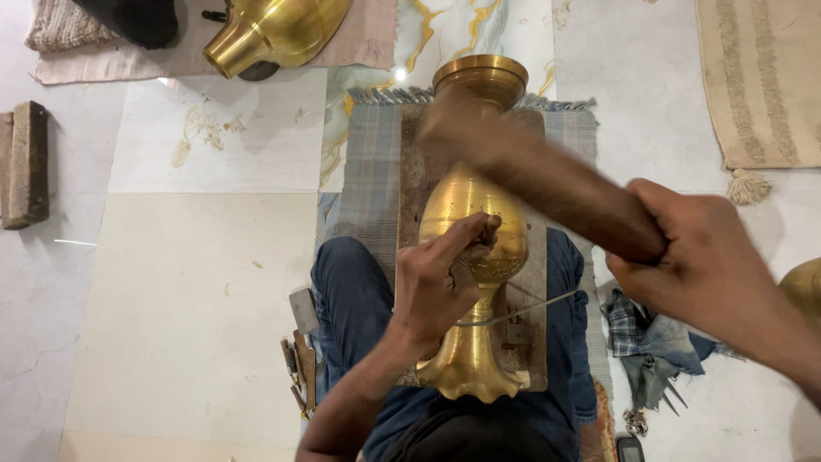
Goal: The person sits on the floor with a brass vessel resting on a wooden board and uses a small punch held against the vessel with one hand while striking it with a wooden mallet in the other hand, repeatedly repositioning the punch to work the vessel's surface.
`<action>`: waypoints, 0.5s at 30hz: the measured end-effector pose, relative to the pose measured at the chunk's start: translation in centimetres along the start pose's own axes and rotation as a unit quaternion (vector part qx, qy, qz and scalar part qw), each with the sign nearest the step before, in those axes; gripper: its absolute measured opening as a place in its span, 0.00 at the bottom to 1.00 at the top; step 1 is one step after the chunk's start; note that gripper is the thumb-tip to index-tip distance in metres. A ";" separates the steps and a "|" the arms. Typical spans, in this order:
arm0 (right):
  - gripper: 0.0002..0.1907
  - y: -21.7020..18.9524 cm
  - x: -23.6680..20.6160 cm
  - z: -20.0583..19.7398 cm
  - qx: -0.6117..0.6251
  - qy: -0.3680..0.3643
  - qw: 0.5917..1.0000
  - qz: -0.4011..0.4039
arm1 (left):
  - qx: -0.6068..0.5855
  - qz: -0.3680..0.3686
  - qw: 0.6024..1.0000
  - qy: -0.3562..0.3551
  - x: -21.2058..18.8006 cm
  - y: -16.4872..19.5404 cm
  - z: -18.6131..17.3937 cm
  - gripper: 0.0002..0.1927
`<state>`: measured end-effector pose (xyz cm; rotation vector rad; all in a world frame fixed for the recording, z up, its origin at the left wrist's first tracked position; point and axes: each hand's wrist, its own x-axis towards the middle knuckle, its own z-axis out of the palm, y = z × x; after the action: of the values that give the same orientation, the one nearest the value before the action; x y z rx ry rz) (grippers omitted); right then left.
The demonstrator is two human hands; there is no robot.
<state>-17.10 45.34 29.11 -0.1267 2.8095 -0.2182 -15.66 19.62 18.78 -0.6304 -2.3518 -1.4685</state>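
Note:
A tall brass vase [475,214] lies lengthwise on a wooden board [534,282] across my lap, its mouth pointing away from me. My left hand [440,278] rests on the vase's belly and pinches a small chisel-like tool [489,231] against the metal. My right hand [701,257] grips a brown wooden mallet [547,175], blurred with motion, its head above the vase's neck. A thin wire [522,310] crosses the vase's narrow stem.
A second brass vessel [274,32] lies on a cloth at the top. A brick [26,164] sits far left. Small metal tools [299,364] lie by my left knee. Crumpled cloth [650,338] and a beige rug [761,81] are on the right. A striped mat [372,171] lies under the board.

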 end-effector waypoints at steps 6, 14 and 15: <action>0.09 -4.6 0.9 -4.3 -0.168 -0.125 0.978 0.012 | 0.001 -0.049 0.990 0.135 -1.5 0.9 1.6 0.15; 0.13 -8.0 0.3 -6.7 -0.159 -0.029 0.982 -0.094 | 0.001 -0.034 0.985 0.169 -1.8 0.9 1.7 0.10; 0.13 -8.2 0.2 -6.9 -0.240 -0.086 0.965 -0.060 | 0.004 -0.045 0.985 0.166 -1.8 0.8 1.7 0.09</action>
<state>-19.00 38.21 36.81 -0.4057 2.6249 0.4316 -13.72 21.10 17.82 -0.2525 -2.1472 -1.4718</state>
